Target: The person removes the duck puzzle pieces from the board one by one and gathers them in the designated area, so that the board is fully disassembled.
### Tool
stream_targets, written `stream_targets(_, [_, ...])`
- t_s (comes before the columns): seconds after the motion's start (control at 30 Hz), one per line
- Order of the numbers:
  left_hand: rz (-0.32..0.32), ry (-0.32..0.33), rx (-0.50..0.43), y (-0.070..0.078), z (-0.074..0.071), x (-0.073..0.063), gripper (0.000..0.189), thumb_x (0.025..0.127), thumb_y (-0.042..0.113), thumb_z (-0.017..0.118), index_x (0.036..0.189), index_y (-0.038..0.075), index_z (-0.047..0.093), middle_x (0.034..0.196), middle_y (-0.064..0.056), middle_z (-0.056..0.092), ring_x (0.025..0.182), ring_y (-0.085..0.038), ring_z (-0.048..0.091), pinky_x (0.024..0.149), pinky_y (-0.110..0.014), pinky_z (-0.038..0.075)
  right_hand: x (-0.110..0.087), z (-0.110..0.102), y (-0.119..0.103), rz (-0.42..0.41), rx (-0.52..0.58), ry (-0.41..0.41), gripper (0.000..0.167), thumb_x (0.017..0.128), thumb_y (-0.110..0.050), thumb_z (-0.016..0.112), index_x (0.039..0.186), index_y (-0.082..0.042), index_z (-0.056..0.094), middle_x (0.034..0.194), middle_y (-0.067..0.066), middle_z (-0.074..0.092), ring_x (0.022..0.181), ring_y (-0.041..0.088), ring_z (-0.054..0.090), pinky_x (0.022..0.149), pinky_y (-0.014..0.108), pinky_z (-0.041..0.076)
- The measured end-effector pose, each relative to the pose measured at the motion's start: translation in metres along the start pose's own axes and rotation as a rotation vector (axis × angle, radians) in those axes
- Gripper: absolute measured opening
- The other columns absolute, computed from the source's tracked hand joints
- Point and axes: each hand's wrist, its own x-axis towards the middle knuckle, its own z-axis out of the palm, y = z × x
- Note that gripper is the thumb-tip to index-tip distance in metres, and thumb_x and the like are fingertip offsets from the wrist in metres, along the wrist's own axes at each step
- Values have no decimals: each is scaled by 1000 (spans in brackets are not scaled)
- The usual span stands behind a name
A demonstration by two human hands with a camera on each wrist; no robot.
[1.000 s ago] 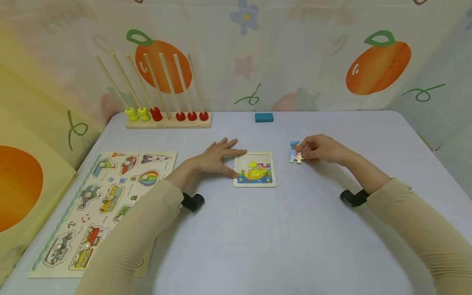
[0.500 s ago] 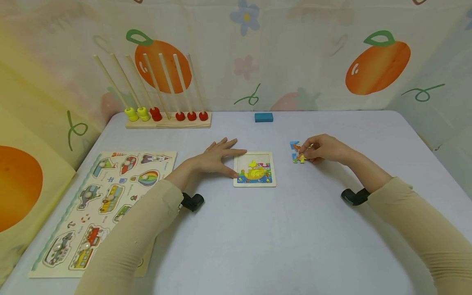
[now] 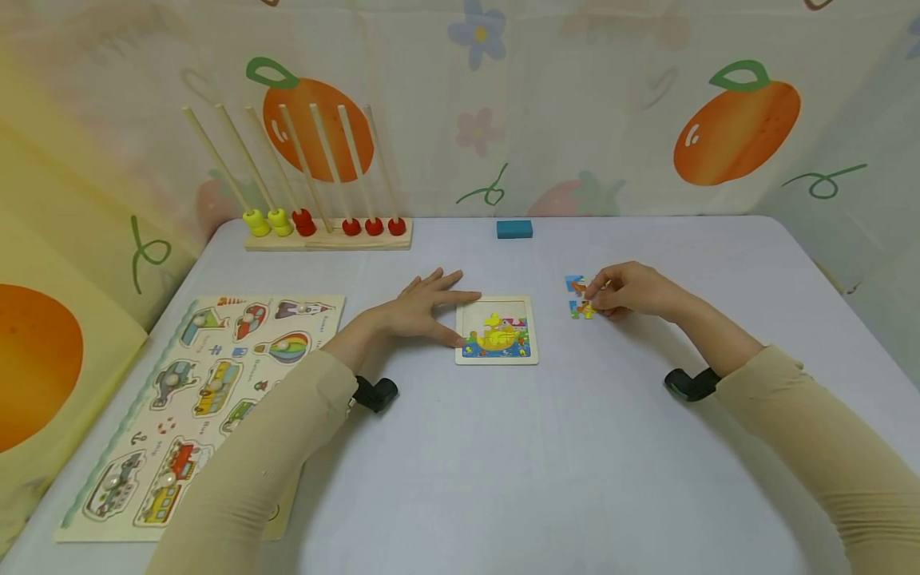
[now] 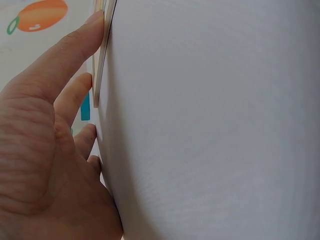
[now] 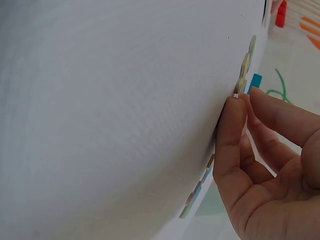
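A small square puzzle tray (image 3: 496, 364), partly filled with a yellow duck picture, lies mid-table. My left hand (image 3: 427, 307) is spread at its left side; the thumb and index finger touch the frame, also seen in the left wrist view beside the tray edge (image 4: 97, 95). To the tray's right, my right hand (image 3: 625, 289) pinches the near edge of a yellow and blue jigsaw piece (image 3: 577, 310) at table level. Another blue and orange piece (image 3: 573, 281) lies just behind it. In the right wrist view, the thumb and fingertips meet at a piece's edge (image 5: 239, 86); the fingers hide part of the pieces.
A knobbed vehicle puzzle board (image 3: 237, 351) lies at the left, partly under the left sleeve. Behind it stands a wooden rack (image 3: 327, 238) with upright rods and coloured beads. A blue block (image 3: 514, 230) sits at the table's back edge.
The near jigsaw piece under the right fingers showed pale blue and beige before; now it shows yellow and orange. The right hand shifted slightly right. The left hand and tray stayed still.
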Motion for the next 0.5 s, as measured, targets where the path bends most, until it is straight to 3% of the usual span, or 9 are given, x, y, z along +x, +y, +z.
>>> stream_targets(0.3, [-1, 4, 5, 1, 0, 0, 80, 79, 46, 72, 151, 34, 40, 169, -3, 10, 158, -32, -6, 126, -58, -7, 1, 1, -6, 3, -57, 59, 26, 92, -15, 62, 115, -1, 65, 83, 4, 64, 76, 14, 61, 72, 23, 53])
stream_targets(0.5, [2, 2, 6, 0, 0, 0, 80, 80, 46, 72, 151, 34, 39, 170, -3, 10, 158, -32, -6, 126, -58, -7, 4, 9, -18, -20, -58, 117, 23, 94, -12, 59, 114, -2, 64, 88, 8, 61, 77, 19, 60, 71, 23, 52])
